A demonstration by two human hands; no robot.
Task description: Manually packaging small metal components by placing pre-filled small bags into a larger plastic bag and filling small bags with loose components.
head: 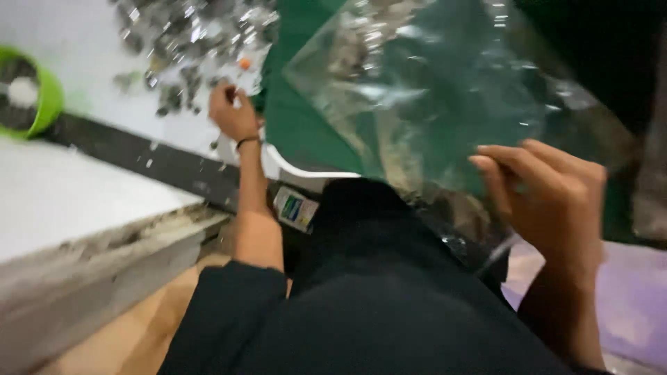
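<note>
Clear plastic bag (pixel 431 90) is held up at its lower edge by the right hand (pixel 549 198), fingers clamped on it. Small shiny pieces (pixel 191 48) on the white table (pixel 83 194) are pinched by the left hand (pixel 233 114); a green bowl (pixel 43 97) sits far left.

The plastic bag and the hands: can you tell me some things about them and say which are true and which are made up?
1. The right hand holds a clear plastic bag. True.
2. The left hand rests in the person's lap. False: it reaches out to a pile of small shiny pieces on the white surface.
3. A green bowl sits at the far left. True.
4. The bag is solid black. False: it is see-through.
5. The left wrist wears a dark band. True.
</note>
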